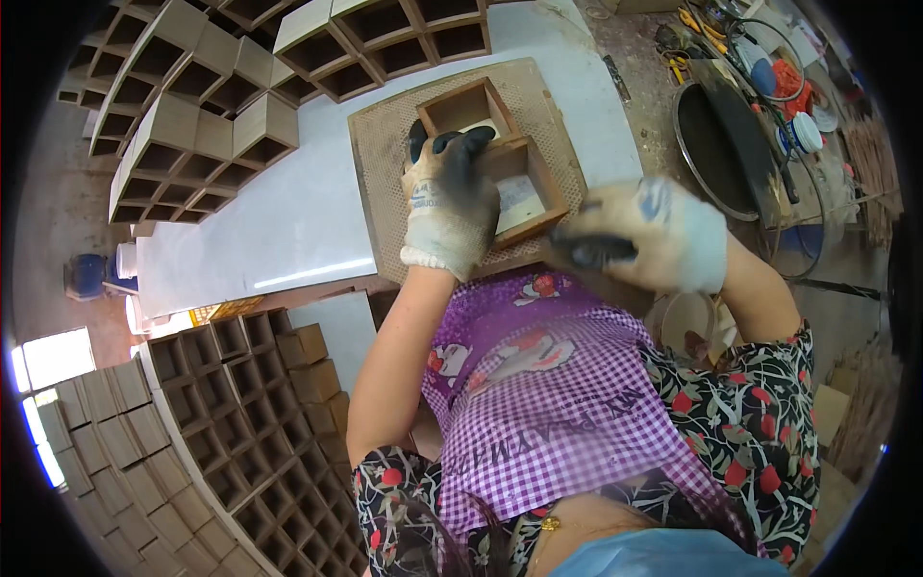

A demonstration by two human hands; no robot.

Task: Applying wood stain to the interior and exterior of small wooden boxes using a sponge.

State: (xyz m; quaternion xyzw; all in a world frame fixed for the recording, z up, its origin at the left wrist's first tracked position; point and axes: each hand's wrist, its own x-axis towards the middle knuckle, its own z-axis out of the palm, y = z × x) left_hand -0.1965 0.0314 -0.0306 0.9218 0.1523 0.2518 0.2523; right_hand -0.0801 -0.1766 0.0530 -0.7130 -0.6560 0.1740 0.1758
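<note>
A wooden box with two compartments (548, 183) lies on a tan textured mat (385, 144). My left hand (450, 197), in a white glove with dark coated fingers, grips the box at its left side, its fingers reaching over toward the divider. Pale material shows at the bottom of the compartments. Close to the box's near right corner is my right hand (649, 236), gloved the same way and blurred by motion. Its fingers look curled around something brownish that I cannot make out.
The mat rests on a pale work table (308, 212). Stacked wooden compartment boxes (202, 144) fill the far left, with more (260, 394) at the near left. Off to the right are a round dark basin (711, 149), cables, a white tub (801, 135) and yellow-handled tools (702, 29).
</note>
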